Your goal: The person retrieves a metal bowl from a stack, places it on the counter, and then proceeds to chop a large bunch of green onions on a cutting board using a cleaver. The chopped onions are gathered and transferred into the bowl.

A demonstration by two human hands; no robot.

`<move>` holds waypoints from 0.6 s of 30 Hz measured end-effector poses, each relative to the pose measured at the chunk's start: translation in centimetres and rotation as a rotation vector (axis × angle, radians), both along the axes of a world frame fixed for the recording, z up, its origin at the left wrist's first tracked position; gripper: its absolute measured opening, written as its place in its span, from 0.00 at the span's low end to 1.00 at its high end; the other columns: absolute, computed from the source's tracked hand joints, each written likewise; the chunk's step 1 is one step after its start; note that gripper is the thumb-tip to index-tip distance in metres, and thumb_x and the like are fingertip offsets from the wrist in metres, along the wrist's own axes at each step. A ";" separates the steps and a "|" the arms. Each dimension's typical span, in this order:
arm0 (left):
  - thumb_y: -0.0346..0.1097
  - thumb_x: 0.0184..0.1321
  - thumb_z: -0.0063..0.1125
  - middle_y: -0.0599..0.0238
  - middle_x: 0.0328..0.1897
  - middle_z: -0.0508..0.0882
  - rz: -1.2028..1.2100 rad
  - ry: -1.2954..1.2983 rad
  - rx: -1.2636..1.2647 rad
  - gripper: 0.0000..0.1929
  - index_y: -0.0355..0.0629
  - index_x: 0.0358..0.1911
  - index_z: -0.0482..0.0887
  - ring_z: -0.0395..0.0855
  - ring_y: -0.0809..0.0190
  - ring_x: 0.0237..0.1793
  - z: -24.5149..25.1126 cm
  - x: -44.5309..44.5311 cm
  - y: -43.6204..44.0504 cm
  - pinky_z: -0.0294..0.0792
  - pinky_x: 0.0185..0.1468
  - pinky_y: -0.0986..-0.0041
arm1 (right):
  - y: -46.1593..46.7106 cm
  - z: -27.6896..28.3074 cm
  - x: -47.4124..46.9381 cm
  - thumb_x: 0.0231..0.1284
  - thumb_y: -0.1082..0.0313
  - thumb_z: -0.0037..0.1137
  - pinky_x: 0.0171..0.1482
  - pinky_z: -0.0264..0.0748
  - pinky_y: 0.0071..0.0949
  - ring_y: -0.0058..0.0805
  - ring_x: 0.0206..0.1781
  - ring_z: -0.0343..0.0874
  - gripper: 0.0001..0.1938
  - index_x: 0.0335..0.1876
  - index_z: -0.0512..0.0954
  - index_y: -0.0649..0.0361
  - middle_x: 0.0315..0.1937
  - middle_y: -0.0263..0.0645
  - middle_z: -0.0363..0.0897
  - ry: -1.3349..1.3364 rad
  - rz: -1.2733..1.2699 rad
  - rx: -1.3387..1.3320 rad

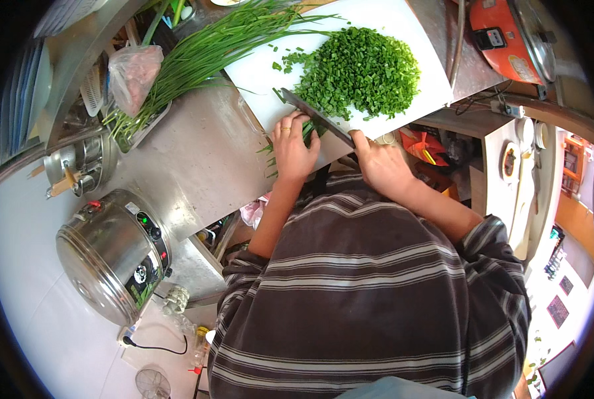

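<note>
My right hand (384, 167) is closed around the handle of a kitchen knife (322, 119), whose long dark blade points up and to the left over a white cutting board (262, 107). My left hand (293, 147), with a ring on one finger, presses on a small bunch of garlic chives (311, 130) right beside the blade. Cut ends of that bunch stick out past the near side of the hand. Beyond the blade, a large heap of chopped green chives (361, 72) covers much of the board. A few loose bits lie left of the heap.
Uncut chives (212, 47) lie across the steel counter (212, 144) and a tray, beside a plastic bag of pinkish food (135, 75). A red electric cooker (504, 42) stands at the far right. At left is a steel electric pot (112, 254) with lit indicators.
</note>
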State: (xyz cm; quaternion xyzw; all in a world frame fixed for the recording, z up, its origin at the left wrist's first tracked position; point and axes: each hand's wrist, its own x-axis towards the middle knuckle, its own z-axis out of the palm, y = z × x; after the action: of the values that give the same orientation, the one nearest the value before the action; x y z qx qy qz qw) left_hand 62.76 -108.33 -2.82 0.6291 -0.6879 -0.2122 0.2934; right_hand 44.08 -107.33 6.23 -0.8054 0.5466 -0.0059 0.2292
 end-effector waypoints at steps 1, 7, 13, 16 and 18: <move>0.32 0.49 0.62 0.57 0.52 0.77 -0.002 -0.027 -0.013 0.18 0.39 0.45 0.78 0.71 0.48 0.54 -0.4 0.0 0.0 0.62 0.60 0.57 | 0.2 -0.3 0.4 0.57 0.74 0.45 0.27 0.77 0.45 0.52 0.26 0.82 0.13 0.48 0.64 0.60 0.29 0.51 0.81 0.058 -0.010 0.056; 0.35 0.47 0.65 0.58 0.54 0.77 -0.024 0.020 0.001 0.21 0.41 0.48 0.78 0.71 0.48 0.55 -0.5 -0.4 0.4 0.61 0.60 0.57 | -1.1 -3.8 2.0 0.61 0.72 0.47 0.29 0.77 0.49 0.54 0.28 0.81 0.13 0.49 0.62 0.61 0.29 0.55 0.81 -0.103 -0.043 -0.084; 0.31 0.54 0.62 0.58 0.58 0.74 -0.075 -0.035 -0.024 0.19 0.41 0.50 0.77 0.70 0.48 0.58 -1.7 0.7 -0.6 0.61 0.62 0.58 | -4.5 -3.0 -1.5 0.66 0.69 0.47 0.31 0.74 0.52 0.58 0.27 0.79 0.13 0.50 0.60 0.60 0.22 0.55 0.78 -0.169 -0.184 0.059; 0.34 0.56 0.63 0.57 0.59 0.74 -0.063 -0.002 -0.053 0.18 0.42 0.51 0.77 0.70 0.47 0.59 -0.4 0.1 -3.4 0.62 0.62 0.59 | -5.0 -2.4 -3.5 0.66 0.72 0.49 0.29 0.72 0.49 0.61 0.26 0.77 0.16 0.54 0.60 0.64 0.21 0.59 0.76 -0.367 -0.285 -0.013; 0.36 0.55 0.64 0.56 0.57 0.74 0.014 0.064 -0.060 0.19 0.42 0.50 0.78 0.70 0.46 0.59 1.8 0.3 -4.5 0.62 0.62 0.58 | -4.8 -2.0 -4.5 0.67 0.73 0.49 0.26 0.71 0.42 0.54 0.22 0.78 0.16 0.56 0.61 0.63 0.22 0.56 0.76 -0.502 -0.308 -0.124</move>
State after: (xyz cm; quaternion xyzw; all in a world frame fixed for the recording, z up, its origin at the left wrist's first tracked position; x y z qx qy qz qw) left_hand 63.03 -112.79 -1.03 0.6178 -0.6797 -0.2093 0.3354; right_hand 39.54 -112.10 4.27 -0.6987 0.5872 -0.2730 0.3040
